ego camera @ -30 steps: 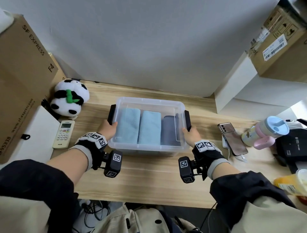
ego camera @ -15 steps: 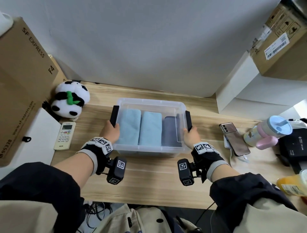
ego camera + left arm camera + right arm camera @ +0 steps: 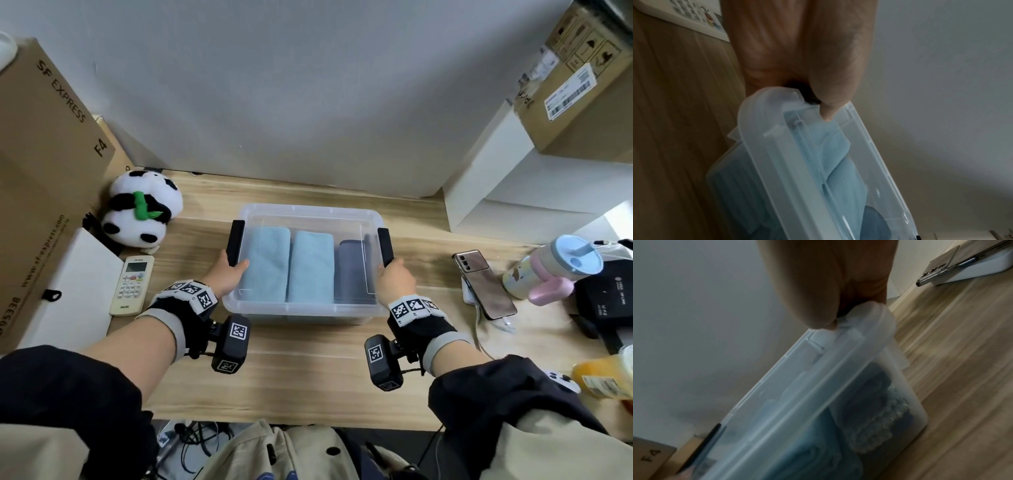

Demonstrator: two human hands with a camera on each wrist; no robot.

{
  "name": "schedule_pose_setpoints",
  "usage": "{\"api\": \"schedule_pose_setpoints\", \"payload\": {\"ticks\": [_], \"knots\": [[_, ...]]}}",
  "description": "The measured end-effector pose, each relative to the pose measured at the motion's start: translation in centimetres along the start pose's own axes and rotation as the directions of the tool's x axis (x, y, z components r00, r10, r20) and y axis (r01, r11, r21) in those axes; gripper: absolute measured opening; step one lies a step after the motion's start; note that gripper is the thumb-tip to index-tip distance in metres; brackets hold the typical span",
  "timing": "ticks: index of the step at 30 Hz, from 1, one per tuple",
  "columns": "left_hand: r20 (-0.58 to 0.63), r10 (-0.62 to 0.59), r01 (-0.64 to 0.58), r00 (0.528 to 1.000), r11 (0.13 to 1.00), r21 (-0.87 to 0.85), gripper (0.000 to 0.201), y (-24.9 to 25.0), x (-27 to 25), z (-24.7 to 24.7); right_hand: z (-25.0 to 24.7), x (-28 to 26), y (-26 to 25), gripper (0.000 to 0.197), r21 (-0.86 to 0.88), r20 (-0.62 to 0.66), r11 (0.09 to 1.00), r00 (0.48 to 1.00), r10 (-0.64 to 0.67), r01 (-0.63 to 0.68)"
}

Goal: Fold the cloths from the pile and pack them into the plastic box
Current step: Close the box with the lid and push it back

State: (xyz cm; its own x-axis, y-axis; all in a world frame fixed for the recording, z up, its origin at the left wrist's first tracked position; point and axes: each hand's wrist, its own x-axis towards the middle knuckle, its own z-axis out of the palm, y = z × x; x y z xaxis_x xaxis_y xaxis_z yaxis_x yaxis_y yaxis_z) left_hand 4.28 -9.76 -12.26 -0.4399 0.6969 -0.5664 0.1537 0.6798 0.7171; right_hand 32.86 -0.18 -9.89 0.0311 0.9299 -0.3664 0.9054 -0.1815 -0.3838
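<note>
A clear plastic box (image 3: 301,310) with its lid on sits mid-table. Inside lie two folded light blue cloths (image 3: 265,263) (image 3: 311,267) and a dark grey cloth (image 3: 352,270), side by side. My left hand (image 3: 227,274) grips the box's left end by the black latch (image 3: 235,241). In the left wrist view its thumb (image 3: 830,104) rests on the lid rim (image 3: 760,116). My right hand (image 3: 394,279) grips the right end below the other black latch (image 3: 385,245); its thumb (image 3: 818,318) presses the lid edge (image 3: 865,324). The fingers under the rim are hidden.
A panda plush (image 3: 144,209), a remote (image 3: 132,284) and a cardboard box (image 3: 44,154) stand to the left. On the right are a phone (image 3: 484,284), a tumbler (image 3: 555,267), a black device (image 3: 606,301), an orange bottle (image 3: 606,377) and white boxes (image 3: 513,192).
Both hands keep their hold on the box's ends and have slid slightly toward its near corners. The box stays where it was.
</note>
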Motion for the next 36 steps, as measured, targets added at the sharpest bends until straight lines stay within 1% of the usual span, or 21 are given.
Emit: {"api": "schedule_pose_setpoints", "payload": {"ticks": [2, 4, 6, 9, 12, 16, 18, 22, 25, 29, 32, 33, 36], "knots": [[0.005, -0.005, 0.005, 1.0, 1.0, -0.002, 0.074, -0.1, 0.1, 0.0, 0.4, -0.2, 0.1, 0.027, -0.004, -0.013, 1.0, 1.0, -0.018, 0.018], [0.014, -0.006, 0.006, 1.0, 1.0, -0.016, 0.075, -0.3, 0.3, -0.2, 0.3, -0.6, 0.4, 0.028, 0.049, -0.011, 0.997, 0.998, -0.058, 0.059], [0.036, -0.011, 0.013, 0.999, 0.998, -0.061, 0.074, -0.2, 0.4, -0.4, -0.1, -0.8, 0.9, 0.034, 0.172, 0.025, 0.982, 0.997, -0.08, 0.074], [0.074, 0.005, 0.009, 0.997, 0.982, -0.188, 0.064, 0.1, 0.4, -0.4, -0.7, -0.2, 1.6, 0.043, 0.413, 0.085, 0.91, 0.993, -0.08, 0.038], [0.083, 0.008, 0.012, 0.997, 0.972, -0.236, 0.059, 0.3, 0.4, -0.4, -0.3, 0.7, 1.7, 0.045, 0.508, 0.09, 0.861, 0.993, -0.071, 0.016], [0.09, 0.022, -0.001, 0.996, 0.975, -0.224, 0.062, -1.1, 2.7, -0.7, 0.1, 1.4, 1.2, 0.042, 0.508, 0.052, 0.861, 0.997, -0.051, 0.018], [0.1, 0.033, -0.011, 0.994, 0.976, -0.22, 0.063, -0.4, 2.8, -0.6, -0.1, 1.9, 0.9, 0.041, 0.484, 0.038, 0.874, 0.998, -0.051, 0.026], [0.07, 0.074, -0.057, 0.995, 0.976, -0.211, 0.053, 1.9, 2.9, -0.1, -0.6, 3.1, 0.3, 0.041, 0.456, 0.033, 0.89, 0.999, -0.04, 0.02], [0.038, 0.085, -0.078, 0.996, 0.983, -0.167, 0.048, 3.0, 3.3, 0.2, -1.1, 3.7, -0.2, 0.042, 0.444, 0.037, 0.896, 0.999, -0.032, 0.012], [0.008, 0.101, -0.099, 0.995, 0.984, -0.15, 0.043, 3.4, 4.2, 0.5, -1.2, 4.5, -0.5, 0.043, 0.447, 0.042, 0.895, 0.999, -0.034, 0.011], [0.002, 0.11, -0.109, 0.994, 0.983, -0.145, 0.043, 3.4, 4.9, 0.6, -1.1, 4.8, -0.4, 0.043, 0.457, 0.045, 0.889, 0.998, -0.034, 0.009], [0.004, 0.099, -0.097, 0.995, 0.987, -0.13, 0.043, 3.5, 4.8, 0.5, -1.1, 4.8, -0.5, 0.042, 0.459, 0.047, 0.888, 0.998, -0.035, 0.01], [-0.012, 0.119, -0.12, 0.993, 0.989, -0.085, 0.043, 3.3, 5.0, 0.7, -1.1, 4.8, -0.4, 0.043, 0.463, 0.054, 0.886, 0.998, -0.031, 0.003]]}}
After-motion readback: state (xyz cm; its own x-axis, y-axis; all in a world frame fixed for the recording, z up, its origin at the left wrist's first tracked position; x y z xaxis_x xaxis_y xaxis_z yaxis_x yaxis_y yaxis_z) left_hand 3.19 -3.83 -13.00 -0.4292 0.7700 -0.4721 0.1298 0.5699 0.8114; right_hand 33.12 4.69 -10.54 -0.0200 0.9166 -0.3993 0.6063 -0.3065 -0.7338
